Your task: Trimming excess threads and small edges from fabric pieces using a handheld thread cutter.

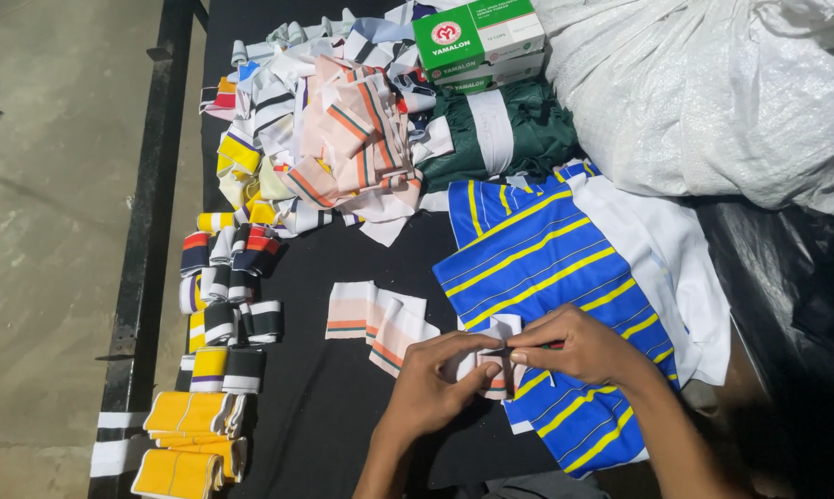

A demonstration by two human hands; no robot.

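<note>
Both hands meet over a black table [343, 407]; the left hand [431, 383] and right hand [579, 346] pinch a small folded striped cuff [495, 356] between their fingertips; it lies at the edge of a blue cloth with yellow stripes [537, 268]; just left lie two pale cuffs with orange bands [375, 319]; further left, rolled cuffs [228, 286] stand in rows, yellow ones [191, 434] nearest; a loose heap of strips [334, 139] sits behind, beside green fabric [505, 134], green-and-white boxes [477, 42] and a white sack [713, 92].
</note>
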